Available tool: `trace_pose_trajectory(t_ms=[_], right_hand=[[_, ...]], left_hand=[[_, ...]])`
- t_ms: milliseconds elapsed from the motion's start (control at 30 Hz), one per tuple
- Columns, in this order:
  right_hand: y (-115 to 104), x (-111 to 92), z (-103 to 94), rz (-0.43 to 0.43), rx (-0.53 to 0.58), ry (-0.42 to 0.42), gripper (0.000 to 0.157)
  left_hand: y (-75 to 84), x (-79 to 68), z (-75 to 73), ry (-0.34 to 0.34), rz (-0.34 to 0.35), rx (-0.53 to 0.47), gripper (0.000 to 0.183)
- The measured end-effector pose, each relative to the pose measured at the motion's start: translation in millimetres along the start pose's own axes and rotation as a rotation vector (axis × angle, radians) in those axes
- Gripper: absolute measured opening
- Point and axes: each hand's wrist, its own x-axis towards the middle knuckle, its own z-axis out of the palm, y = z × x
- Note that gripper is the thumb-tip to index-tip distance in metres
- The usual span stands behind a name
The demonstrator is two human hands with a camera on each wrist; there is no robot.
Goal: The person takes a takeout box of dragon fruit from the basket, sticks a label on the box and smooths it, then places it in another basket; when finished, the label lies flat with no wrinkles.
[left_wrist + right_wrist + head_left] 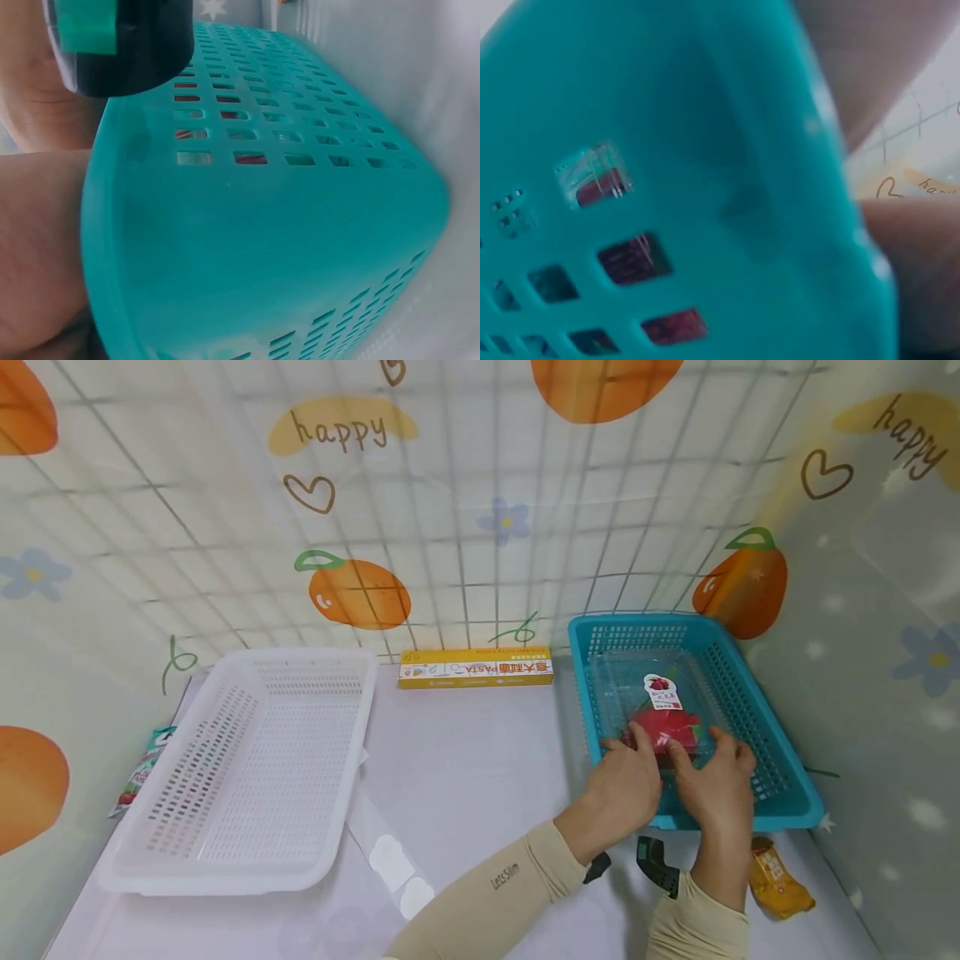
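Observation:
A clear plastic box (618, 670) with a fruit-picture sticker lies in the teal basket (776, 743); a dragon fruit (663, 727), red with green tips, shows through it. Both hands reach over the basket's near rim. My left hand (622, 781) grips the box's near left part, my right hand (718, 781) its near right part, thumbs on top and close together. In the left wrist view the basket wall (262, 217) hides the fingertips. The right wrist view has the basket wall (667, 97) very near, with red seen through its holes.
A white basket (247, 760) stands at the left, a green snack packet (146, 768) behind its outer side. A yellow pasta box (476, 668) lies against the back curtain. An orange-yellow packet (780, 881) is beside my right forearm.

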Motion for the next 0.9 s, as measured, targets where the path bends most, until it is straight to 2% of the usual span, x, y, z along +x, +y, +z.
trace_pose_trajectory(t_ms=[200, 467, 767, 900], right_hand=[[0.0, 0.0, 1.1, 0.006, -0.032, -0.003, 0.079], [-0.8, 1.8, 1.8, 0.009, -0.072, -0.017, 0.079], [-0.5, 2.1, -0.7, -0.012, -0.101, -0.043, 0.080], [-0.2, 1.6, -1.7, -0.014, -0.097, -0.042, 0.080]], left_hand=[[4.0, 0.5, -2.2, -0.028, -0.007, 0.057, 0.076], [4.5, -0.6, -4.2, -0.002, 0.024, 0.149, 0.078], [5.5, 2.2, -5.8, -0.007, 0.032, 0.158, 0.075], [3.0, 3.0, -8.3, 0.002, 0.038, 0.134, 0.072]])
